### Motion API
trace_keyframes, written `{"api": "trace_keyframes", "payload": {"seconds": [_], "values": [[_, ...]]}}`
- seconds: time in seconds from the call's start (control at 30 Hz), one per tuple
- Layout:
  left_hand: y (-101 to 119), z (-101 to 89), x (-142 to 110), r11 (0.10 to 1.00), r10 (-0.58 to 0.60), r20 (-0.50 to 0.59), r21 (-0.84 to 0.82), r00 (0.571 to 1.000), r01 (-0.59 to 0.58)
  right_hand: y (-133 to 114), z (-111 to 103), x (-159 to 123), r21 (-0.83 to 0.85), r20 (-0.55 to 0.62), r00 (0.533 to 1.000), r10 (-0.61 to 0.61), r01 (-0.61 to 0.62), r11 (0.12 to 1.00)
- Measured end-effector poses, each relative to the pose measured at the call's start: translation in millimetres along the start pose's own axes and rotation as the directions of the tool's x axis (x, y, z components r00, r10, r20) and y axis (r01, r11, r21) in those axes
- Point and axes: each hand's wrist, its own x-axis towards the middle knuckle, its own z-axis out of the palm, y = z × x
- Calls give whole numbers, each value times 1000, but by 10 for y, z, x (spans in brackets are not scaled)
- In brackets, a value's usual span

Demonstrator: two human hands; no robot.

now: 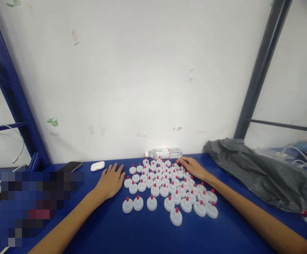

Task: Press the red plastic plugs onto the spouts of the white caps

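Several small white plastic caps with red tips (164, 190) stand upright in loose rows on the blue table (103, 225). My left hand (112, 181) lies flat, palm down, left of the caps, its fingers spread and holding nothing. At the back right of the group is my right hand (192, 167), with its fingers bent together at the red tip of one cap (176, 164). Part of that cap is hidden by the fingers and its neighbours. Behind the caps, a clear plastic bottle (164, 153) with a white lid lies on its side against the wall.
A white earbud case (97, 166) and a dark phone (70, 166) lie left of my left hand. Dark grey plastic sheeting (259, 174) covers the right side. Blue metal posts (18, 88) stand at the left; cables (18, 151) hang beside them.
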Motion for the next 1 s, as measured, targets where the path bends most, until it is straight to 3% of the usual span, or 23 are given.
{"api": "trace_keyframes", "payload": {"seconds": [0.13,0.23,0.37,0.47,0.8,1.0], "values": [[-7,6,6,1000,4,-3,3,1000,-4,2,14,-2,-42,-31,999,-25,24,999],[-11,7,7,1000,7,-3,10,1000,-7,-18,17,-13,-100,-137,990,-36,22,995],[-12,10,3,1000,9,-4,25,1000,-9,-84,-14,-47,-249,-354,930,-98,7,968],[-6,2,-1,999,9,6,43,1000,-9,-129,-42,-78,-361,-437,880,-188,20,932],[30,-55,-11,995,5,37,95,999,-8,-143,-136,-147,-557,-373,822,-430,173,812],[42,-76,-13,994,-3,64,109,998,-4,-165,-182,-122,-512,-477,767,-430,155,845]]}}
